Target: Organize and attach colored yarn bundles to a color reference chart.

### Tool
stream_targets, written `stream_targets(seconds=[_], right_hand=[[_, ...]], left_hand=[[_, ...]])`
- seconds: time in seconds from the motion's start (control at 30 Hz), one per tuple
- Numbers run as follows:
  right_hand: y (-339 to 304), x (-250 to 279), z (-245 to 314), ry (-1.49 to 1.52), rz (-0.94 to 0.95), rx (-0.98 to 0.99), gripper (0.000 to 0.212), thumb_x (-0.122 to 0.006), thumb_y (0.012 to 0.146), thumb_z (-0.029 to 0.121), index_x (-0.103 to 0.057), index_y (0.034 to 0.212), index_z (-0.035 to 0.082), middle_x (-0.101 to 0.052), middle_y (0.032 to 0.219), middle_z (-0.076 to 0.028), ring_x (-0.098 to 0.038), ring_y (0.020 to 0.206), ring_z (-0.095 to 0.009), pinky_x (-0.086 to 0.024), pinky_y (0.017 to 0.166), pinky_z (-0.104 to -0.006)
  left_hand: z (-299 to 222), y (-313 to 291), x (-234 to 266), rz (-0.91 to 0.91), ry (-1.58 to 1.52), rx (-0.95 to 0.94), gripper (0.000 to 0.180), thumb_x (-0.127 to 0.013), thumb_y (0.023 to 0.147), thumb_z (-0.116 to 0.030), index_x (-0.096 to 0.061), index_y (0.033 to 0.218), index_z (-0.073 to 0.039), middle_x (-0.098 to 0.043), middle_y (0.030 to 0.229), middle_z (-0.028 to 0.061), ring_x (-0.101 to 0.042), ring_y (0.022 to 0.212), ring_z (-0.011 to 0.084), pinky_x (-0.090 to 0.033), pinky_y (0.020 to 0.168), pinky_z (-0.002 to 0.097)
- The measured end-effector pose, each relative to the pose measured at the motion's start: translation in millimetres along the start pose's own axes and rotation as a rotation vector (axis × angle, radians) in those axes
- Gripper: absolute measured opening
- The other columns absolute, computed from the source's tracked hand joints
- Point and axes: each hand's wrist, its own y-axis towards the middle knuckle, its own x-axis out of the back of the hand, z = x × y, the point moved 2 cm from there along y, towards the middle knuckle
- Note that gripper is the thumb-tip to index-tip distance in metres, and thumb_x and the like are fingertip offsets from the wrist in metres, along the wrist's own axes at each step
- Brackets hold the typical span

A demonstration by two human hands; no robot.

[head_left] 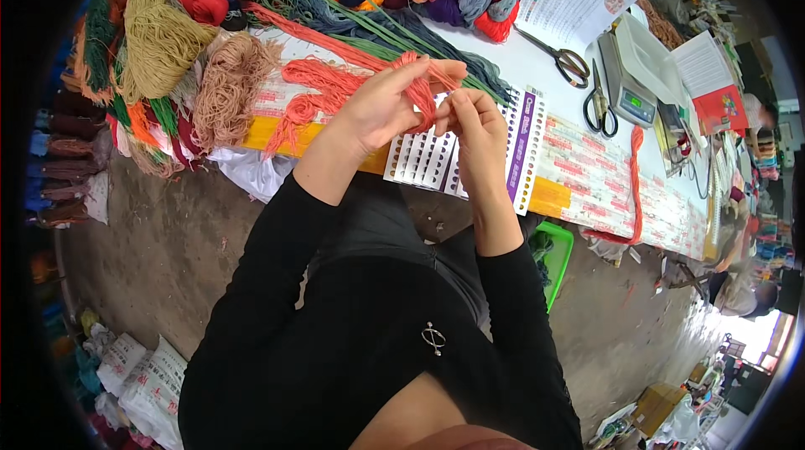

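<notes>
A bundle of coral-orange yarn strands (419,93) is looped around the left hand (387,102), whose fingers are curled shut on it. The bundle's long axis runs from the hand back toward the far left of the surface (537,64), where its loose tail fans out beside a tan skein (228,85). The right hand (476,127) sits just beside the left, fingers pinched together on the strands' near end. Both hands hover above the near edge of the surface, over a colour sample card (436,156). Two pairs of scissors (599,106) and a small scale (629,85) lie toward the right end, well apart from the hands
</notes>
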Motion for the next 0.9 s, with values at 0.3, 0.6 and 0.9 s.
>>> stream_targets(seconds=[0.3,0.6,0.9], right_hand=[[-1.6,57.6,50.0,-0.399,-0.157,0.430,0.011,-0.055,0.087,0.012,-0.061,0.088,0.002,-0.060,0.099,-0.007,-0.056,0.090,-0.015,-0.044,0.081,-0.0267],[-23.3,364.9,136.7,0.733,-0.400,0.293,0.018,-0.043,0.093,0.015,-0.047,0.105,0.002,-0.054,0.083,-0.006,-0.042,0.063,-0.011,-0.035,0.059,-0.0235],[-54.3,376.9,237.7,-0.278,-1.026,0.572,0.013,-0.051,0.087,0.016,-0.058,0.093,0.007,-0.040,0.059,0.003,-0.034,0.049,-0.007,-0.025,0.042,-0.0213]], left_hand=[[-62.0,-43.6,36.9,-0.264,0.193,0.017,0.037,-0.045,0.093,-0.039,-0.057,0.087,-0.004,-0.035,0.055,-0.0073,-0.030,0.043,0.0034,-0.025,0.039,0.0198],[-270.7,-183.5,84.6,-0.882,0.348,-0.535,0.026,-0.050,0.092,-0.032,-0.053,0.089,-0.006,-0.028,0.056,-0.0080,-0.021,0.043,0.0029,-0.017,0.037,0.0195],[-270.7,-142.2,-8.5,-1.023,0.955,-1.007,0.043,-0.038,0.096,-0.031,-0.047,0.124,0.002,-0.032,0.058,-0.0064,-0.021,0.044,0.0023,-0.018,0.039,0.0190]])
